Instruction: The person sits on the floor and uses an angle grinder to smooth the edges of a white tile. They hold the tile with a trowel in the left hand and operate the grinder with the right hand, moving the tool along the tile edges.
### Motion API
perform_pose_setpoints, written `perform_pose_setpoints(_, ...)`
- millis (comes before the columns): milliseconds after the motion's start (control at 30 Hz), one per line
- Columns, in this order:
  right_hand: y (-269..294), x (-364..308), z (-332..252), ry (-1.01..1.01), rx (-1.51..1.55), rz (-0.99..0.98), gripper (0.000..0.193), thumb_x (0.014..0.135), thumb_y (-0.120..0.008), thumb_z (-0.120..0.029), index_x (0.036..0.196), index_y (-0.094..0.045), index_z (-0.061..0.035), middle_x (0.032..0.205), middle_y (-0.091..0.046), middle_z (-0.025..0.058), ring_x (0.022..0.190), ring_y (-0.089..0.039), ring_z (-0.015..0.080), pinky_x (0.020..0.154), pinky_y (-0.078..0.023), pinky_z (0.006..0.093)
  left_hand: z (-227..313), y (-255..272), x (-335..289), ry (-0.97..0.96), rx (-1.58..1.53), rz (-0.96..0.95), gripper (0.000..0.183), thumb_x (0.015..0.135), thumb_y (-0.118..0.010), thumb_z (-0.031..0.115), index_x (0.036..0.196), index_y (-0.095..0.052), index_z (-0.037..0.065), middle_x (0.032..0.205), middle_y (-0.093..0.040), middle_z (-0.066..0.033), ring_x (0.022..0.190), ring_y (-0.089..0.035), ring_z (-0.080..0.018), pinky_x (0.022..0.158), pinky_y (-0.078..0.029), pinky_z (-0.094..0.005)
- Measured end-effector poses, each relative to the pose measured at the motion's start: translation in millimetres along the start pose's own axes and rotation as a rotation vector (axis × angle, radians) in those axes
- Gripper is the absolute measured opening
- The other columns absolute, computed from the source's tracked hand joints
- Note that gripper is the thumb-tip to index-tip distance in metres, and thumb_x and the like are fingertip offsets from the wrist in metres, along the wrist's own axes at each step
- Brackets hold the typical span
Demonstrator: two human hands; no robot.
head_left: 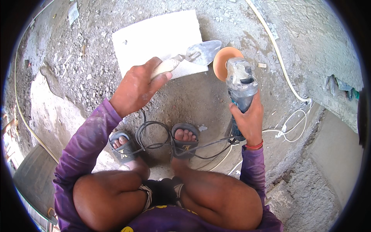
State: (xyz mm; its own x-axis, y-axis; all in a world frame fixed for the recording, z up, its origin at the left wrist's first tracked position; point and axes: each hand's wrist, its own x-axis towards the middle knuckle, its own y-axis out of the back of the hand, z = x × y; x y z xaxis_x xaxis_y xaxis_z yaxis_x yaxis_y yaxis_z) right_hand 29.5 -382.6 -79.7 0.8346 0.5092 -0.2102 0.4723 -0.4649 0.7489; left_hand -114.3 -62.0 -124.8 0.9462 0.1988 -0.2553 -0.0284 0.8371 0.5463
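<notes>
My left hand [137, 87] is closed around the pale handle of a trowel [203, 53]. Its grey metal blade points right and reaches past the edge of a white board [158, 33] lying on the ground. In my right hand [249, 120] is an angle grinder [241, 77] with a worn grey head and a dark body. An orange-brown disc [225, 62] sits at its far end, close to the tip of the trowel blade and apparently a little apart from it. Whether the disc spins cannot be told.
A dark cable [154, 146] loops around my sandalled feet. Thin white wires [291, 131] tangle at the right, below a thick cream hose [276, 44]. Rough concrete wall [328, 50] rises at the right. Gravel [91, 73] covers the ground at left, with a dark container [34, 178] near lower left.
</notes>
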Motion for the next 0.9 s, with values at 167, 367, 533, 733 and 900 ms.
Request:
perform_pose_setpoints(167, -3, -5, 3, 0.012, 0.053, 0.051, 0.069, 0.083, -0.085, -0.010, 0.142, -0.053, 0.0073, 0.118, -0.074, 0.0295, 0.107, -0.075, 0.0479, 0.092, -0.057, 0.0505, -6, 0, 0, 0.013, -0.114, 0.027, 0.054, 0.111, -0.066, 0.042, 0.125, -0.067, -0.009, 0.086, -0.073, -0.0267, 0.076, -0.073, -0.0381, 0.077, -0.058, -0.0488)
perform_pose_setpoints(367, -1, -7, 3, 0.054, 0.118, 0.055, 0.070, 0.083, -0.084, -0.008, 0.144, -0.054, 0.0062, 0.122, -0.073, 0.0252, 0.110, -0.075, 0.0398, 0.097, -0.057, 0.0462, 4, 12, 1, 0.184, -0.292, -0.103, 0.053, 0.114, -0.061, 0.047, 0.108, -0.068, -0.005, 0.074, -0.061, -0.0094, 0.064, -0.060, -0.0197, 0.063, -0.051, -0.0382)
perform_pose_setpoints(533, -6, -11, 5, 0.056, 0.215, 0.052, 0.069, 0.084, -0.083, -0.007, 0.145, -0.054, 0.0052, 0.123, -0.073, 0.0227, 0.110, -0.075, 0.0354, 0.098, -0.057, 0.0439, 6, 12, -4, 0.252, -0.420, -0.153, 0.052, 0.114, -0.059, 0.049, 0.100, -0.065, 0.000, 0.071, -0.049, 0.0008, 0.061, -0.049, -0.0098, 0.056, -0.042, -0.0315)
perform_pose_setpoints(733, -10, -7, -2, 0.033, 0.207, 0.014, 0.069, 0.084, -0.083, -0.007, 0.145, -0.054, 0.0054, 0.125, -0.074, 0.0233, 0.112, -0.076, 0.0365, 0.098, -0.057, 0.0441, 7, 9, -4, 0.267, -0.444, -0.196, 0.053, 0.114, -0.060, 0.050, 0.106, -0.068, -0.002, 0.073, -0.051, 0.0010, 0.063, -0.049, -0.0104, 0.057, -0.042, -0.0317)
perform_pose_setpoints(900, -10, -4, 1, 0.044, 0.187, 0.012, 0.070, 0.084, -0.083, -0.007, 0.146, -0.054, 0.0055, 0.125, -0.074, 0.0237, 0.112, -0.076, 0.0364, 0.098, -0.057, 0.0441, -7, 3, -5, 0.146, -0.398, -0.165, 0.055, 0.113, -0.060, 0.050, 0.114, -0.070, -0.005, 0.075, -0.052, 0.0000, 0.065, -0.050, -0.0108, 0.058, -0.042, -0.0317)
